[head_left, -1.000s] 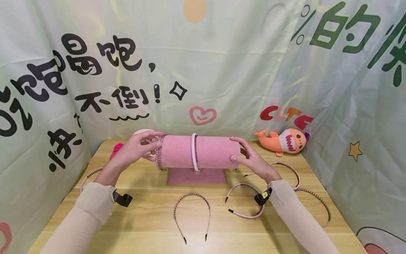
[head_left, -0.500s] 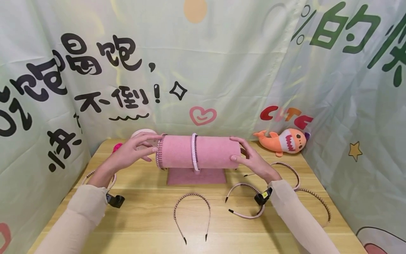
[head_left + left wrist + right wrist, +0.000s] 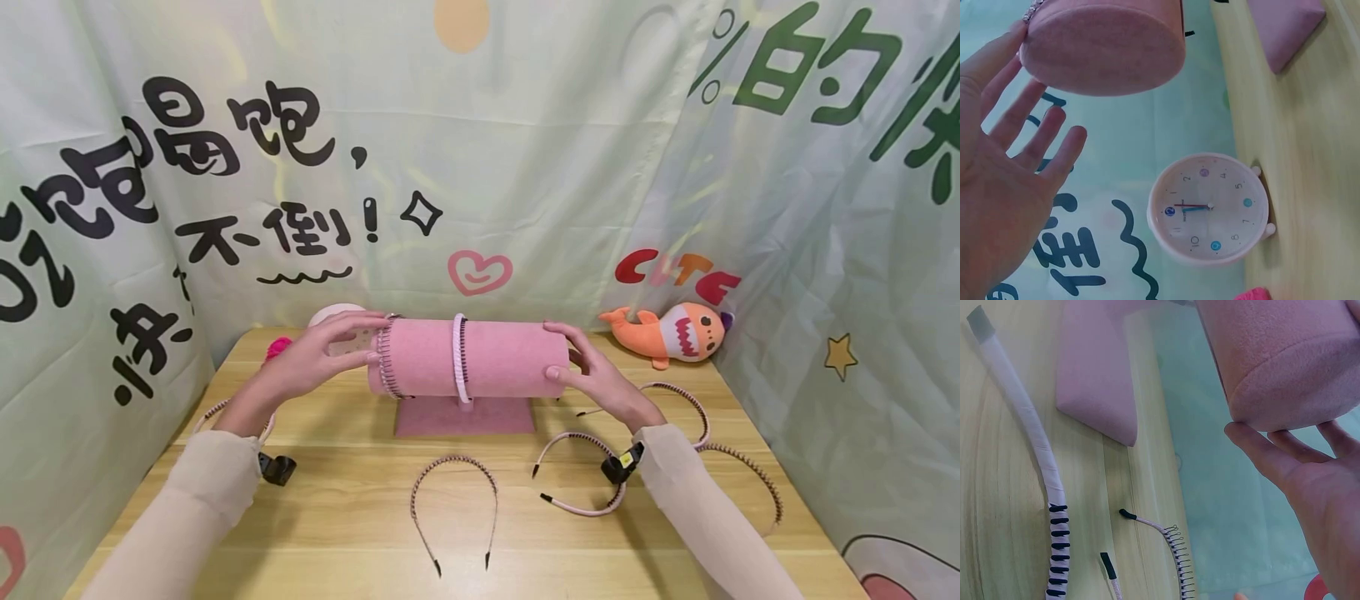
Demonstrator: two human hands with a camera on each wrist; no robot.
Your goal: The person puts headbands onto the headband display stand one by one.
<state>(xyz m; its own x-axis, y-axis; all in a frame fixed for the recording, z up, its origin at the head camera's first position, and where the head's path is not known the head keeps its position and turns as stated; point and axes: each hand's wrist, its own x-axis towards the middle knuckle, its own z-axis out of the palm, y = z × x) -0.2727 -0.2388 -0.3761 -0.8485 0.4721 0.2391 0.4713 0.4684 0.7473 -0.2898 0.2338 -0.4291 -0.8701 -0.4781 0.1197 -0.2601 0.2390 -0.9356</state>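
A pink padded display roll [image 3: 510, 358] lies sideways on a stand with a pink base [image 3: 465, 417]. Around its middle sits a pale headband [image 3: 459, 358]; a second, toothed headband [image 3: 387, 358] circles it near the left end. My left hand [image 3: 311, 354] reaches in from the left, index finger and thumb touching that toothed headband, other fingers extended. In the left wrist view, these fingers [image 3: 1041, 134] are spread beside the roll's end. My right hand [image 3: 596, 375] holds the roll's right end, thumb in front and index finger on top.
One headband [image 3: 453, 462] lies in front of the stand. Several more, such as this pale headband [image 3: 588, 510], lie at the right; another headband [image 3: 206, 414] is behind my left forearm. A round clock [image 3: 1210, 209] and an orange plush shark [image 3: 667, 335] stand at the back.
My left hand drew back slightly, then came forward again. The toothed headband has shifted a little to the right, baring the roll's left rim. My right hand has stayed put.
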